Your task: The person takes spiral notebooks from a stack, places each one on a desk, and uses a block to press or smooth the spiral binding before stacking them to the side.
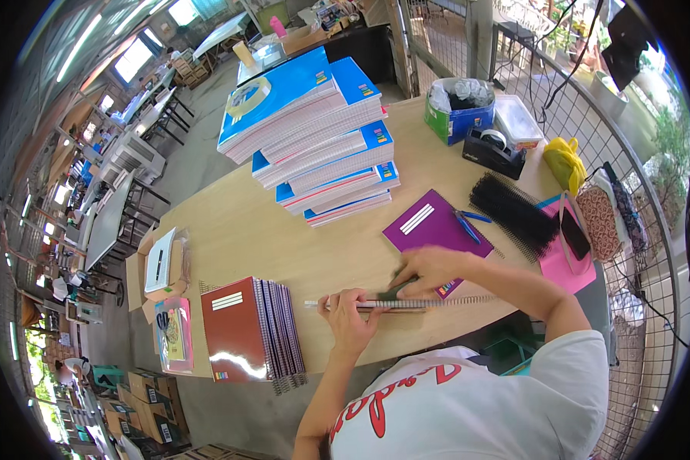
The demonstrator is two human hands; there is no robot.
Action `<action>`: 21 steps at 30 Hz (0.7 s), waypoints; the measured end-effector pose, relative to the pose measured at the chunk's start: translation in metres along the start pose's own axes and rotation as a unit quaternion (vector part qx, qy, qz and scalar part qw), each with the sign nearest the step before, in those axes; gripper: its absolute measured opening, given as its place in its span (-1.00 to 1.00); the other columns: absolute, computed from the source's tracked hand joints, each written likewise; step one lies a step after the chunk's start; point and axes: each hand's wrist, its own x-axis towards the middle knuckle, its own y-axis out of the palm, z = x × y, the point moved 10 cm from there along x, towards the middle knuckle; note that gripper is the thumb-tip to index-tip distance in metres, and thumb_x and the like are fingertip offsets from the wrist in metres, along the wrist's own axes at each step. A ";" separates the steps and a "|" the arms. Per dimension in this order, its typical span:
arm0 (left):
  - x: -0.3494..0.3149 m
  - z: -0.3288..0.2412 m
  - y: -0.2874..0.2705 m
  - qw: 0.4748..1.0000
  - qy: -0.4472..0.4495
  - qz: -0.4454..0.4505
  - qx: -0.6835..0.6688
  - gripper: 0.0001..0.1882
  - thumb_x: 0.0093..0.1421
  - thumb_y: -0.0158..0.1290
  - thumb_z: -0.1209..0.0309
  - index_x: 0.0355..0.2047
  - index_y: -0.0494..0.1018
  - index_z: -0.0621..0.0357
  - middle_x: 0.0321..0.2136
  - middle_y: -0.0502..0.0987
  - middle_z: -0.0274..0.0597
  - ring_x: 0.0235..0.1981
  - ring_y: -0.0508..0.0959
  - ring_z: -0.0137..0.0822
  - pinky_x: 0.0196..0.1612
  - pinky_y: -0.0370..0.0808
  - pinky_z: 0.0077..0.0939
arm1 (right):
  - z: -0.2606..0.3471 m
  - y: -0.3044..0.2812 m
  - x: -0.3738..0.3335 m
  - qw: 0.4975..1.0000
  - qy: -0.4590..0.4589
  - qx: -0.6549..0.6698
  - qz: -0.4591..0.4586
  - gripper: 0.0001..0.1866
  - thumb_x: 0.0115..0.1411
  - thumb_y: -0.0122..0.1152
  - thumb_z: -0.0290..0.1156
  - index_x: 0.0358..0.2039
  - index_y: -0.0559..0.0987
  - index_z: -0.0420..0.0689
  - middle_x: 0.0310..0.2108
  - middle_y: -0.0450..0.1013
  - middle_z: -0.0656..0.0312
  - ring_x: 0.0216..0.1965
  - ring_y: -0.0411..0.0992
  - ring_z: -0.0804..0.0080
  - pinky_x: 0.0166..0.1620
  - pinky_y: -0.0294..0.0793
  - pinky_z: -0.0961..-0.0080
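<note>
Near the table's front edge, my left hand is closed around one end of a thin notebook, seen edge-on. A spiral wire coil runs along its edge and sticks out well past it to the right. My right hand is bent over the notebook's edge, its fingers closed at a dark piece that I cannot make out. Partly under my right hand lies a purple notebook with white label lines. A blue pliers-like tool rests on its far right corner.
Tall stacks of blue-covered notebooks stand at the back, a tape roll on top. Brown spiral notebooks are piled left. Black wire coils, a tape dispenser, a blue-green box and a yellow bag sit right.
</note>
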 end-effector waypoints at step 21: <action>-0.010 0.070 -0.019 0.991 -0.089 -0.043 -0.093 -0.31 -0.20 0.51 0.18 -0.23 0.30 0.20 -0.25 0.31 -0.04 -0.18 0.32 -0.04 -0.09 0.32 -0.20 | 0.013 0.003 0.043 0.999 0.002 0.022 0.034 -0.45 0.29 0.11 0.09 0.10 0.62 -0.03 -0.16 0.49 0.03 -0.06 0.46 0.12 0.01 0.42 0.27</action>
